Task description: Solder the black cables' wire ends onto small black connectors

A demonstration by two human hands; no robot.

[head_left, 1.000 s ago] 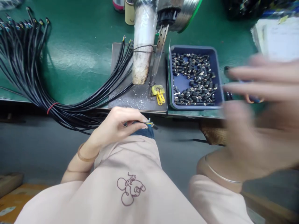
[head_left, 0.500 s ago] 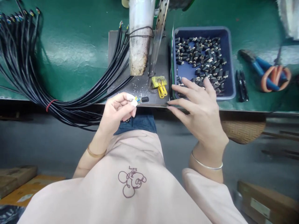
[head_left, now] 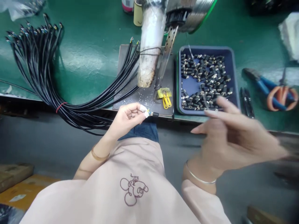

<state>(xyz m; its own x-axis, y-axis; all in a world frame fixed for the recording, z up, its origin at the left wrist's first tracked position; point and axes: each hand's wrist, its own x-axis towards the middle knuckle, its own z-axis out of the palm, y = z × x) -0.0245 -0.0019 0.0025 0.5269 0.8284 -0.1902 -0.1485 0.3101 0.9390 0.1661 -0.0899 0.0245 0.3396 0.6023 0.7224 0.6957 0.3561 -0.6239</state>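
My left hand (head_left: 132,118) pinches the coloured wire cores of a black cable between thumb and forefinger, both with white coverings on their tips. At the cores' ends sits a small black plug insert (head_left: 155,114), in front of the bench edge. My right hand (head_left: 224,133) is smeared by motion, in front of the blue bin (head_left: 236,90). A thin silvery strand of solder wire (head_left: 190,49) runs from the overhead spool (head_left: 198,14) across the bin to its fingertips. Tied black cables (head_left: 77,107) lie left of my left hand, reaching onto the dark plate (head_left: 147,99).
A wrapped white tube (head_left: 149,59) and a metal soldering rod (head_left: 166,59) hang over the plate. A yellow clip tool (head_left: 166,99) lies below them. Black inserts with metal pins (head_left: 207,70) fill the bin. Pliers (head_left: 261,84), scissors (head_left: 283,96) and black snips (head_left: 247,102) lie on the right.
My right hand has swung right and toward my body, with the thin strand slanting after it. My left hand keeps its pinch. The whole view has shifted slightly.
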